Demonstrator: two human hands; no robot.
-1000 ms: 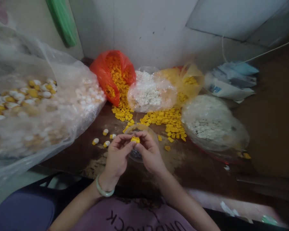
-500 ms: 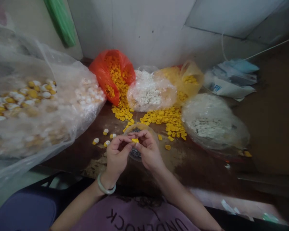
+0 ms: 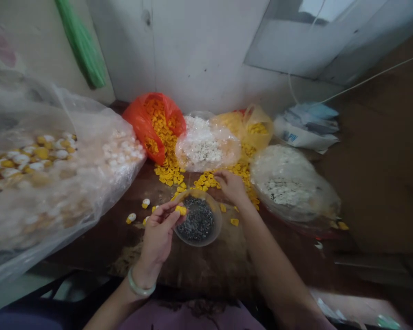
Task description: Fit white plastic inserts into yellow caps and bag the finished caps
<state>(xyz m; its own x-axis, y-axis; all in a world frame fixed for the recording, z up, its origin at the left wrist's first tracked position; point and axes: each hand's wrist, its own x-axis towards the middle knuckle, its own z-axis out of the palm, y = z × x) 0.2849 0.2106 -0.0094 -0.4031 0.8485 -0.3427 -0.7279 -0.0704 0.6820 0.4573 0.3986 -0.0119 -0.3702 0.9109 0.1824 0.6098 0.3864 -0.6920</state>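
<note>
My left hand pinches a small yellow plastic piece between thumb and fingers, over the left rim of a clear round bowl. The bowl holds many tiny dark, shiny parts. My right hand is stretched forward to the spread of loose yellow pieces, its fingers bent and close together among them. What lies between those fingertips is too small to make out. Several white-and-yellow assembled pieces lie left of the bowl, some partly behind my left hand.
A big clear bag of white-and-yellow pieces fills the left. Along the wall stand a red bag of yellow pieces, a clear bag of white parts and a yellowish bag. Another clear bag sits right.
My hands were together over the bowl at a yellow piece. The right has parted and moved forward to the yellow pile; the left keeps a yellow piece. The view has tilted up.
</note>
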